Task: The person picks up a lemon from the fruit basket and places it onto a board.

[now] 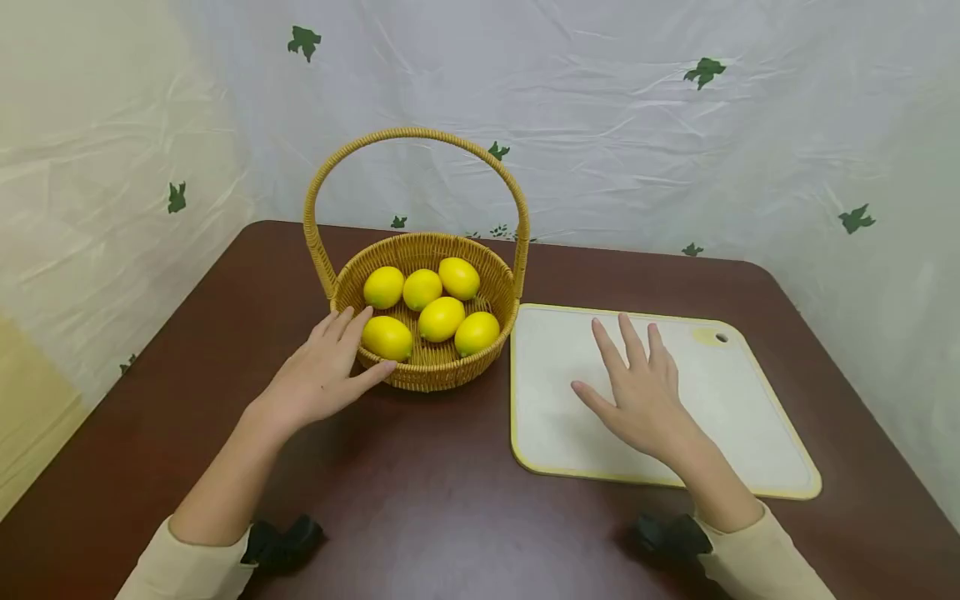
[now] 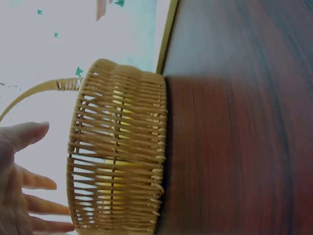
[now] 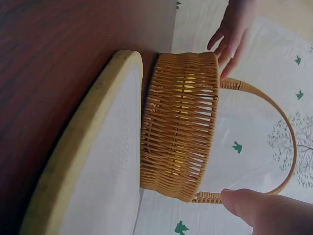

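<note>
A wicker basket (image 1: pixel 427 379) with a tall arched handle (image 1: pixel 416 133) holds several yellow lemons (image 1: pixel 442 319). My left hand (image 1: pixel 322 375) is at the basket's near left rim, fingers spread and holding nothing; in the left wrist view its fingertips come close to the rim, and I cannot tell whether they touch. A white cutting board (image 1: pixel 562 400) with a yellow edge lies to the right of the basket. Above the board hovers my right hand (image 1: pixel 641 392), fingers extended and apart, gripping nothing. Only the thumb (image 3: pixel 244 203) of that hand shows in the right wrist view.
Everything stands on a dark reddish-brown table (image 1: pixel 465 517). Behind it hangs a pale cloth (image 1: pixel 600 167) with green leaf prints, which also runs along both sides. The board has a small hanging hole (image 1: pixel 722 337) at its far right corner. Dark devices are strapped at both wrists.
</note>
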`<state>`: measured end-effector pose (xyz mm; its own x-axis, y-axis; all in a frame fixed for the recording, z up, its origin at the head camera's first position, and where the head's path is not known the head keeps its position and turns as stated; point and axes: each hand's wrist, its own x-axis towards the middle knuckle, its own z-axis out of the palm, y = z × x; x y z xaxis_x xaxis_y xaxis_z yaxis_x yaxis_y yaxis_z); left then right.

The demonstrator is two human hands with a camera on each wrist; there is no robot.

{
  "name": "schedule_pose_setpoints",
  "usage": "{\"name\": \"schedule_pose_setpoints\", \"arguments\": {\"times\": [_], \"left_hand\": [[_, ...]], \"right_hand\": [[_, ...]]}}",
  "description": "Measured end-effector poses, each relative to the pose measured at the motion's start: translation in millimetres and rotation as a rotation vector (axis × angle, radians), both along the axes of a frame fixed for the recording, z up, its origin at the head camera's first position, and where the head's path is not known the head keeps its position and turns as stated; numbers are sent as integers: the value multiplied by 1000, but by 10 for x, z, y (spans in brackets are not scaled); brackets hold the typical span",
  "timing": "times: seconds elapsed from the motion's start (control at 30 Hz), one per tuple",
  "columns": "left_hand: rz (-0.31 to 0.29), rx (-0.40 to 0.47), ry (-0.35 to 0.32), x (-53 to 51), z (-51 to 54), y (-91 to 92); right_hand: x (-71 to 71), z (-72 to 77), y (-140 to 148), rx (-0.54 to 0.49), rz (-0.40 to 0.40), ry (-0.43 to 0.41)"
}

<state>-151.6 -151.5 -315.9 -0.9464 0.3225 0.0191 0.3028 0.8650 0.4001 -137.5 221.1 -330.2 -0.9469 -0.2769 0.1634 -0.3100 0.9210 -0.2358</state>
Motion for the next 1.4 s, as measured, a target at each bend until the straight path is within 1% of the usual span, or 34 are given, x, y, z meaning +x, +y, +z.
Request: {"name": "schedule_pose_setpoints", "arguments": {"times": [0.1, 0.23, 0.3, 0.37, 0.47, 0.57, 0.63, 0.73, 0.87, 1.0, 1.1, 1.2, 1.3, 1.4], "left_hand": [[42, 80, -29, -29, 76, -51], [117, 198, -62, -96, 173, -149], [154, 247, -98, -135, 203, -222], [183, 288, -156, -170, 201, -305], [208, 377, -260, -222, 132, -413], [212, 467, -346, -271, 22, -466], [214, 513, -383, -299, -47, -474], [225, 559, -424, -321, -133, -473], [233, 610, -468, -329, -212, -460], [252, 654, -502, -337, -245, -437], [274, 682, -497, -351, -254, -418], [284, 692, -481, -359, -246, -399], [280, 702, -475, -361, -231, -385], [266, 727, -485, -364, -230, -370]], "right_hand": [[-29, 28, -19, 0, 11, 12], [-79, 96, -55, 3, 27, 30], [-97, 123, -82, 11, 38, 33], [-106, 141, -116, 18, 51, 33], [-107, 149, -162, 27, 70, 32], [-105, 150, -202, 37, 87, 27], [-113, 148, -235, 46, 102, 21], [-131, 140, -300, 55, 127, 9], [-164, 141, -393, 49, 158, 10], [-222, 187, -492, 42, 193, 43], [-273, 244, -571, 37, 226, 76], [-320, 299, -648, 28, 255, 101], [-364, 343, -719, 16, 280, 113], [-421, 384, -790, 12, 301, 107]]}}
